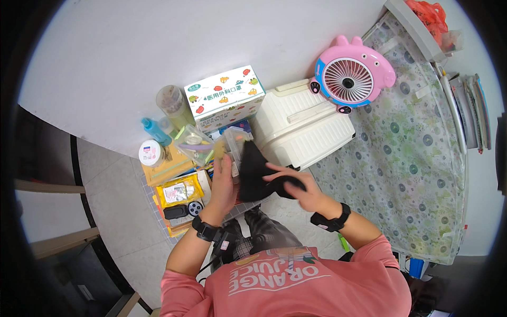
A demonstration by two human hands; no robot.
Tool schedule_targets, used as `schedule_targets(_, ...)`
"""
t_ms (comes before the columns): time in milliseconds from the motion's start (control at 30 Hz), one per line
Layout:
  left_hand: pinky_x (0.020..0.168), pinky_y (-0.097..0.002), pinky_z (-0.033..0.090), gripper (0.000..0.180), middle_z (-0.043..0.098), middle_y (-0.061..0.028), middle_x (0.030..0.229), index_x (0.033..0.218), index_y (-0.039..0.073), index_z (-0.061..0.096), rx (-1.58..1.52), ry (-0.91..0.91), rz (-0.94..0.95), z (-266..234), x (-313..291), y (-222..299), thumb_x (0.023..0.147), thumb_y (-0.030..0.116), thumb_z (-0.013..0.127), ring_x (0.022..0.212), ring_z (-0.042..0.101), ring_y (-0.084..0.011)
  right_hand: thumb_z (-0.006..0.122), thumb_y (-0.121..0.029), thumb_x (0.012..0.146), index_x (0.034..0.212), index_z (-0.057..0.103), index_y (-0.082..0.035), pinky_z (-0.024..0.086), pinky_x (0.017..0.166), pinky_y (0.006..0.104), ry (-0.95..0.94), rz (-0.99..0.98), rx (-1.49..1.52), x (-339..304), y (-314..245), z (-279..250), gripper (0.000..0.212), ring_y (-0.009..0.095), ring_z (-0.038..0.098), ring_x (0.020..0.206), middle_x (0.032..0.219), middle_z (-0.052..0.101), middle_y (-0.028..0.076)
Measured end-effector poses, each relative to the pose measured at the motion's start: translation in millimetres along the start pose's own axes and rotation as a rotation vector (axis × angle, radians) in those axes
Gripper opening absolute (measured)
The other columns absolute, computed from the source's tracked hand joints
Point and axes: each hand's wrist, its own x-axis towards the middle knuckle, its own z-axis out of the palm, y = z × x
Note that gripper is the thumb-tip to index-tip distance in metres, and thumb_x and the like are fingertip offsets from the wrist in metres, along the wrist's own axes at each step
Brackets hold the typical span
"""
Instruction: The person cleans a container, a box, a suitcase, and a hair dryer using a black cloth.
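A soft black piece of cloth, perhaps a sock, hangs in front of me above the front edge of the cluttered table. My right hand is closed on its right end, with the thumb and fingers pinching a folded part. My left hand is beside the cloth's left edge, its fingers stretched out and pointing away from me. Its thumb is out of sight, and whether the palm touches the cloth I cannot tell. Just beyond the left fingertips is a clear plastic container, partly covered by the cloth.
A white patterned box, a tall clear jar, a blue bottle and a round white tub stand behind. Nearer lies a yellow wipes pack. To the right are a white ribbed case and a pink fan.
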Motion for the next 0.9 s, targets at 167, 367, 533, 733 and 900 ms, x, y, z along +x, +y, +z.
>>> schedule_targets(167,0.092,-0.0466,0.043,0.043,0.044,-0.0089,0.128,0.132,0.016,0.031,0.115,0.050,0.022,10,-4,5,0.097,0.041,0.033,0.114,0.049,-0.0247,0.039,-0.032,0.097,0.116,0.052,0.005,0.042,0.089,0.0287,0.664,0.131,0.397,6,4,-12,0.044,0.017,0.055,0.102,0.112,0.058,0.010)
schedule_targets(367,0.084,-0.0392,0.048,0.043,0.047,-0.0059,0.124,0.133,0.016,0.028,0.004,-0.173,0.036,19,-3,-16,0.097,0.039,0.034,0.109,0.052,-0.0211,0.041,-0.041,0.095,0.117,0.051,0.003,0.041,0.083,0.0250,0.588,0.395,0.318,60,9,14,0.050,0.011,0.049,0.094,0.105,0.056,0.006)
schedule_targets(533,0.091,-0.0428,0.045,0.046,0.047,-0.0082,0.126,0.133,0.015,0.031,0.013,-0.067,0.078,17,0,-3,0.097,0.044,0.028,0.113,0.050,-0.0228,0.041,-0.032,0.097,0.127,0.043,0.002,0.036,0.091,0.0275,0.482,0.203,0.334,45,27,38,0.046,0.014,0.046,0.104,0.116,0.052,0.007)
schedule_targets(733,0.089,-0.0411,0.047,0.051,0.048,-0.0084,0.125,0.132,0.015,0.033,0.078,-0.021,0.098,6,-6,7,0.095,0.050,0.029,0.112,0.051,-0.0222,0.043,-0.025,0.096,0.128,0.042,0.002,0.035,0.095,0.0275,0.304,0.139,0.302,3,38,33,0.042,0.015,0.045,0.110,0.122,0.051,0.009)
schedule_targets(900,0.091,-0.0410,0.045,0.057,0.047,-0.0075,0.127,0.135,0.015,0.031,-0.047,-0.183,0.009,4,-3,17,0.094,0.054,0.028,0.113,0.050,-0.0223,0.039,-0.035,0.097,0.122,0.047,0.006,0.042,0.092,0.0297,0.520,0.403,0.610,-6,49,7,0.049,0.017,0.055,0.104,0.117,0.057,0.011)
